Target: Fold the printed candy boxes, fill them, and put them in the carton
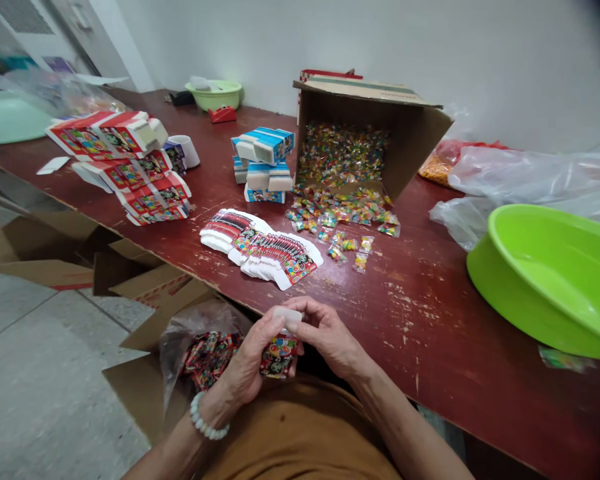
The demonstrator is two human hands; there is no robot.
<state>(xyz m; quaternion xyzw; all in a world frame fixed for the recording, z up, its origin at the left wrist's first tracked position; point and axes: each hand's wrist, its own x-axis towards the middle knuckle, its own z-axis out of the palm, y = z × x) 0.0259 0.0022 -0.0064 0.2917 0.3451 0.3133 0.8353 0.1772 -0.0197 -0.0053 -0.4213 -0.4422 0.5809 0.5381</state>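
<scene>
Close to my body, my left hand (254, 357) is closed around a small printed candy box (280, 353), red and black with coloured dots. My right hand (327, 333) pinches the box's white end flap (289, 317) between thumb and fingers. Whether the box has anything inside is hidden. Beyond my hands, a fanned row of flat printed cartons (265, 247) lies on the table. Behind it, small clear packets of colourful candy (349, 244) spill from a cardboard box (415, 147) tipped on its side.
Stacks of red carton bundles (153, 193) and blue carton bundles (265, 177) stand on the red table (380, 320). A green basin (510, 287) sits at the right. Below the table's edge, a plastic-lined carton (140, 393) holds many small printed boxes (210, 357).
</scene>
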